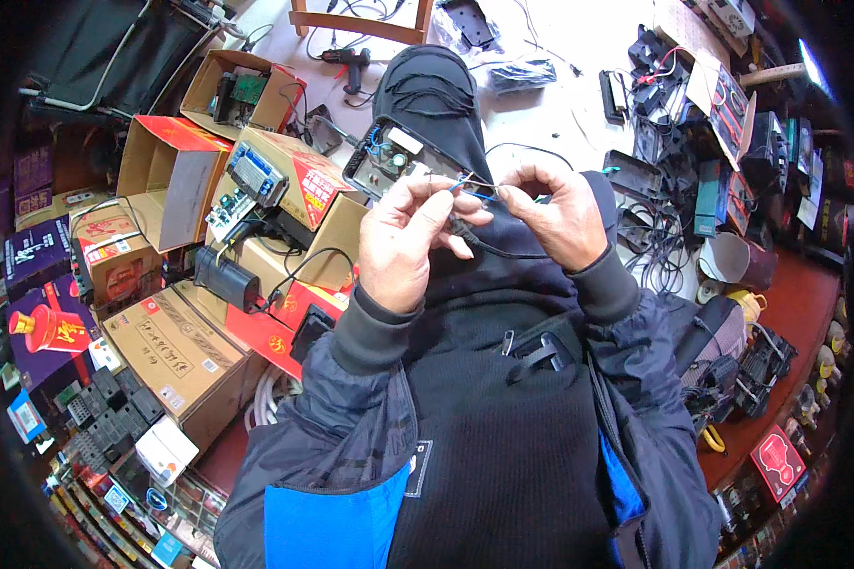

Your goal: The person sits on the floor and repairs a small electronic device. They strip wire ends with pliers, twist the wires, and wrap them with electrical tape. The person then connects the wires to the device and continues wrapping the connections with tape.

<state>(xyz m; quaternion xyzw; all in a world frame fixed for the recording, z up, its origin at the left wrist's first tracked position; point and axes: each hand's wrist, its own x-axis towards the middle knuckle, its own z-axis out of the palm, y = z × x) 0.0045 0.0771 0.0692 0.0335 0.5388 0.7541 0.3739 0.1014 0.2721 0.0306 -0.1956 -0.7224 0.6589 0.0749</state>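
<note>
My left hand (403, 245) is closed, thumb and forefinger pinching thin coloured wires (461, 182). To its right, my right hand (565, 216) pinches a thin wire end between thumb and forefinger, close to the left fingertips. Just beyond my left hand lies an open black plastic case (428, 152) with electronic parts and blue wires inside, over my leg. Below the left fingers a thick black cable (499, 252) runs rightward under my right hand. The exact wire tips are too small to make out.
Cardboard boxes (176, 356) crowd the left side, one bearing a circuit board (232, 216) and a black adapter (226, 278). A cordless drill (351, 68) lies at the far side. Tangled cables (657, 254) and black plastic parts fill the right. A wooden stool (361, 26) stands farthest away.
</note>
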